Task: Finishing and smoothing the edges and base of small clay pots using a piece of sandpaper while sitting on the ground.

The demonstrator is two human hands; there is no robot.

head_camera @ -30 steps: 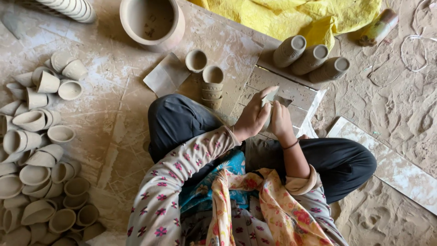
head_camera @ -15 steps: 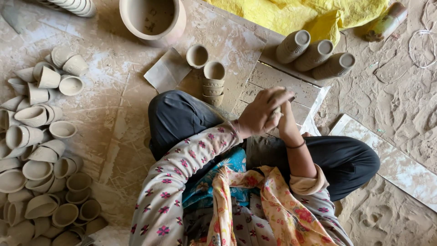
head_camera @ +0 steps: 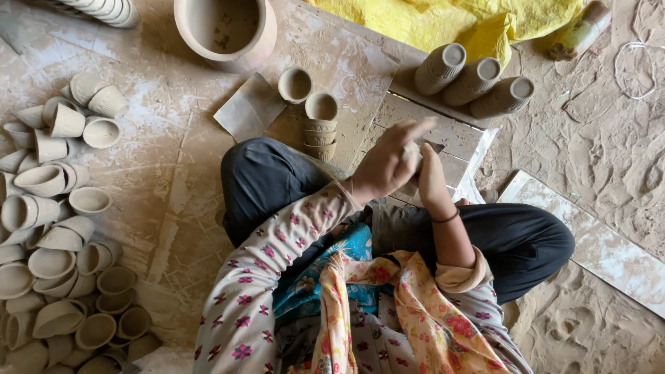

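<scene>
Clay lump [head_camera: 413, 154], pale and small, sits pinched between my two hands above the wooden board [head_camera: 457, 138] in front of my knees; most of it is hidden, so I cannot tell its shape. My left hand [head_camera: 388, 163] curls over it from the left with the forefinger stretched out toward the board, and my right hand [head_camera: 431, 173] presses against it from the other side, fingers closed together. Just beside my left hand stands a short stack of clay cups [head_camera: 321, 128], with a single cup [head_camera: 295, 84] near it and a flat grey sheet [head_camera: 249, 107] lying to its left. Beyond the board three ribbed clay cylinders [head_camera: 474, 79] lie tilted on their sides against a yellow cloth [head_camera: 450, 21]. A large clay pot [head_camera: 225, 28] stands further off, and a big heap of unfired cups [head_camera: 52, 228] covers the floor well away on my left.
</scene>
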